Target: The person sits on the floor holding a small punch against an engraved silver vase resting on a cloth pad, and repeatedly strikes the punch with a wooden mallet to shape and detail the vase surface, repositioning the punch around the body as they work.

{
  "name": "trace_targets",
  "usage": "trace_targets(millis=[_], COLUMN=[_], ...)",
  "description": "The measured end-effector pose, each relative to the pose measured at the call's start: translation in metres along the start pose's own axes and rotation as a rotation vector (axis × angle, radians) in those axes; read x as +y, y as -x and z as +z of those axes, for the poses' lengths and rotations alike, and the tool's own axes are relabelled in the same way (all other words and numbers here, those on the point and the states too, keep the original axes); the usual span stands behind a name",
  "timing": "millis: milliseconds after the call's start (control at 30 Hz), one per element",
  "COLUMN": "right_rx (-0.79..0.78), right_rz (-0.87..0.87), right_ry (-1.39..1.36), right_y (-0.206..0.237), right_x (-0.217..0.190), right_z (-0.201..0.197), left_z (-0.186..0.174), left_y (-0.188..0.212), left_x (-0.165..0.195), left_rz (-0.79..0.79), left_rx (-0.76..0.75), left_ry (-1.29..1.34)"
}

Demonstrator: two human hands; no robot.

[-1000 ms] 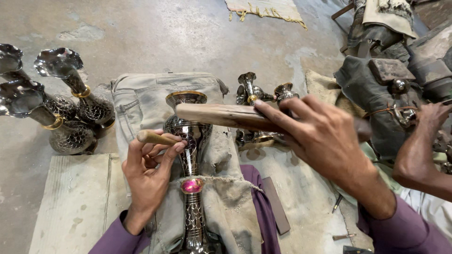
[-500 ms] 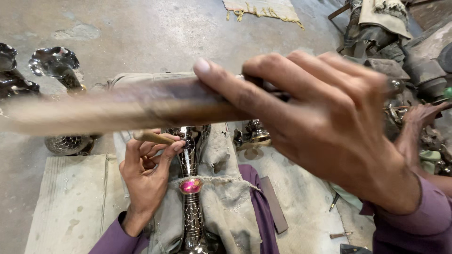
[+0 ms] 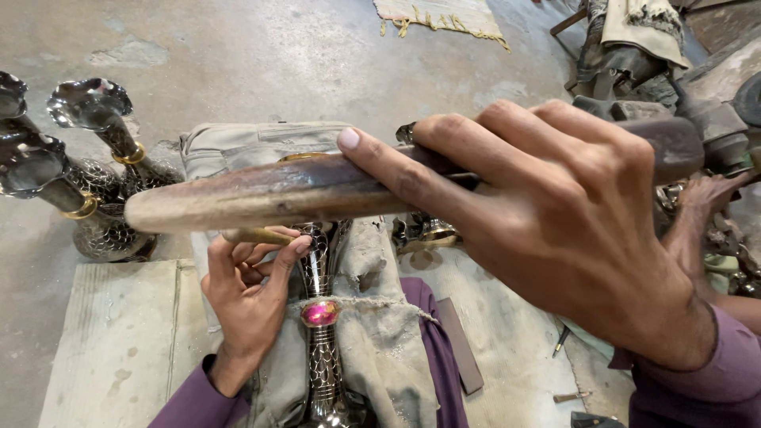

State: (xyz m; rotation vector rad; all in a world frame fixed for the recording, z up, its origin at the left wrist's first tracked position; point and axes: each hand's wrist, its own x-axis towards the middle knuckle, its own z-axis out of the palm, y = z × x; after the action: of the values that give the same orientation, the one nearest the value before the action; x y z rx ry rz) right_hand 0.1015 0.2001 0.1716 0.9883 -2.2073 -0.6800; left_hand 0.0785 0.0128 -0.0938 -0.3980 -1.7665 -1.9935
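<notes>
Fingers of right hand [image 3: 571,230] closed round one wooden mallet [image 3: 317,190], left hand [image 3: 250,293] pinching one chisel [image 3: 258,236] at one vase [image 3: 321,317]

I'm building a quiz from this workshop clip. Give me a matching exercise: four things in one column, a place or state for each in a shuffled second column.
1. wooden mallet
2. pink band
3. finished vases
4. fringed mat

a. standing on the floor at far left
b. gripped in the right hand
c. lying on the floor at top
d. around the neck of the engraved vase by the left hand

Pairs: 1-b, 2-d, 3-a, 4-c
</notes>
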Motion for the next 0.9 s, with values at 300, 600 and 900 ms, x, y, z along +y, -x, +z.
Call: trace_targets(millis=[300,600,900], right_rx=[-0.049,0.050,0.200], right_rz=[-0.061,0.079,0.385], right_ry=[-0.008,-0.088,-0.694], right_y=[0.012,0.040,0.083], right_x=[0.004,0.002,-0.004], right_z=[0.010,0.042,0.071], left_z=[-0.002,-0.005,-0.011], left_y=[0.005,-0.011,-0.036], left_x=[-0.003,0.005,0.017], left_rz=[0.009,0.080,0.191], left_rx=[0.013,-0.111,-0.380], left_ry=[-0.062,-0.151,-0.250])
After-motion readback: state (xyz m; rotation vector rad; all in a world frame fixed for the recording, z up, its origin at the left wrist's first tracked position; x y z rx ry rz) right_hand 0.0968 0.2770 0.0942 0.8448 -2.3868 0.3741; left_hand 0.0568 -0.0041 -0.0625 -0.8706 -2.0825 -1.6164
